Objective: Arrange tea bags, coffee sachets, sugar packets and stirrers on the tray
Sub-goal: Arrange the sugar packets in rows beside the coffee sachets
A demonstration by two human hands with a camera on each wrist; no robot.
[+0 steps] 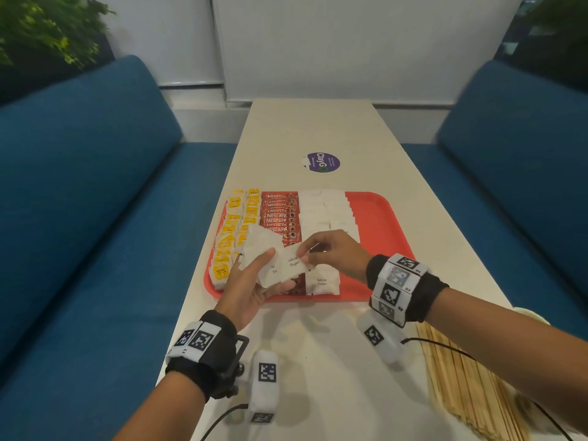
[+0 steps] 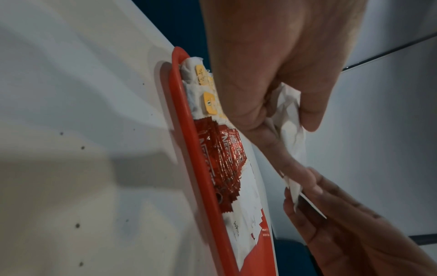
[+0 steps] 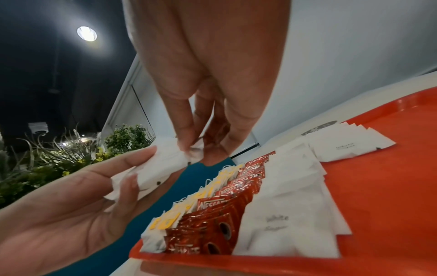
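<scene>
My left hand (image 1: 251, 291) holds a bunch of white sugar packets (image 1: 270, 265) over the red tray (image 1: 378, 214). My right hand (image 1: 331, 253) fingers (image 3: 187, 130) pinch one packet's end.

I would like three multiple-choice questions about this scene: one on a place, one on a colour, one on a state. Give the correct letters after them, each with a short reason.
1. Where do the wooden stirrers lie?
A. on the tray
B. on the table, near the right forearm
C. on the sofa

2. What colour are the coffee sachets?
A. red
B. green
C. blue

3. What is the right hand doing?
A. resting flat on the table
B. pinching a sugar packet from the stack in the left hand
C. lifting the tray

Answers: 1 B, the stirrers lie off the tray beside the right arm; 2 A, the sachets are red; 3 B, its fingers close on a white packet's edge.
</scene>
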